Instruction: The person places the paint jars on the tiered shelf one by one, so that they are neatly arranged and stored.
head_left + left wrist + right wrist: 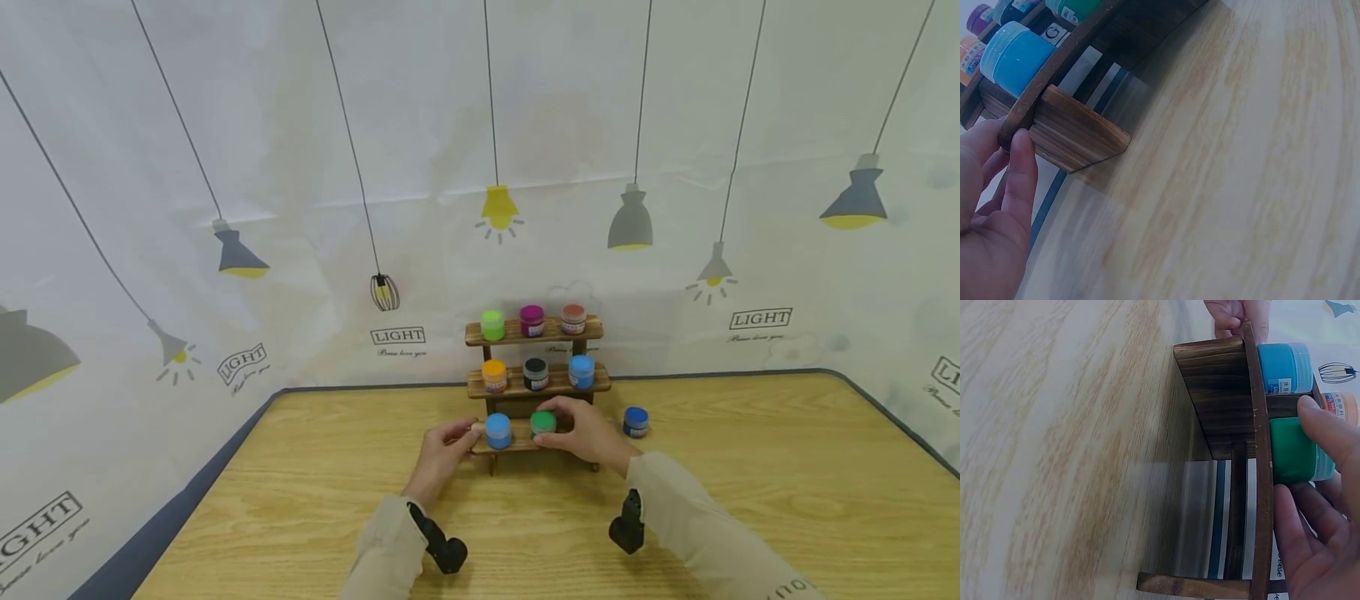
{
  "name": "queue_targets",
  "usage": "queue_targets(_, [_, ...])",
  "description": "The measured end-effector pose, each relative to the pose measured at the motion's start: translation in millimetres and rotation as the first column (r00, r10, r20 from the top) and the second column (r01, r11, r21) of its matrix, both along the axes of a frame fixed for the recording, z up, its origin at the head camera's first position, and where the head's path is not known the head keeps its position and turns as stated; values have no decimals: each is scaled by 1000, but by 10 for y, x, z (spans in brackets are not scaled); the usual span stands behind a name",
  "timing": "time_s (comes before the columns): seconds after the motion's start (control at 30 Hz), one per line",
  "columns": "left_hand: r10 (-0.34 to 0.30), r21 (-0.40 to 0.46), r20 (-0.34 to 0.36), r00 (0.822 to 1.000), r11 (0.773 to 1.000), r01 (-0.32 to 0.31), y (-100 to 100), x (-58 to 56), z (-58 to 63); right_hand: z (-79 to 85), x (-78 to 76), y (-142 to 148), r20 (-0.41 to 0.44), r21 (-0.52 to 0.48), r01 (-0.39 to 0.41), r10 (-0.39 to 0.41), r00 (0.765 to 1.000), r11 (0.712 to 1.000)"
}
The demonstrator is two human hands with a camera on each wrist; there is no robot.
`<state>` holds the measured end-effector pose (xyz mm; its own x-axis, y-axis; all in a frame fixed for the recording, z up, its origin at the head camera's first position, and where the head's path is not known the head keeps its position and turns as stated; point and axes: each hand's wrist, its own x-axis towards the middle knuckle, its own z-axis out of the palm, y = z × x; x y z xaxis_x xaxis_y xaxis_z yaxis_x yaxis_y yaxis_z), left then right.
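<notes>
A three-tier wooden rack (540, 382) stands at the back of the table. My left hand (438, 457) pinches the left end of its lowest shelf between thumb and fingers, as the left wrist view shows closely. Beside those fingers a light blue paint jar (498, 432) sits on that shelf. My right hand (583, 429) grips a green paint jar (1297, 450), thumb on one side and fingers on the other. The green jar's base is right at the lowest shelf, in its middle part. To the right of the rack, a dark blue jar (635, 422) stands on the table.
On the middle shelf are an orange jar (494, 376), a black jar (536, 374) and a blue jar (581, 372). The top shelf bears a lime jar (492, 325), a purple jar (532, 321) and a reddish-brown jar (573, 319). A printed curtain (427, 250) hangs behind the table (315, 492).
</notes>
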<state>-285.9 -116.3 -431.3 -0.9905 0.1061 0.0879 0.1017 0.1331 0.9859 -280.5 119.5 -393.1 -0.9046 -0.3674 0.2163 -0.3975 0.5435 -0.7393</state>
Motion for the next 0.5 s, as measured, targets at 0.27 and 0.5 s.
queue_targets(0.27, [2, 3, 9, 1000, 1000, -2, -1, -19, -22, -12, 1, -13, 9, 6, 27, -27, 1000, 1000])
queue_targets(0.5, [-2, -6, 24, 1000, 1000, 2, 28, 120, 165, -21, -3, -4, 7, 2, 27, -27, 1000, 1000])
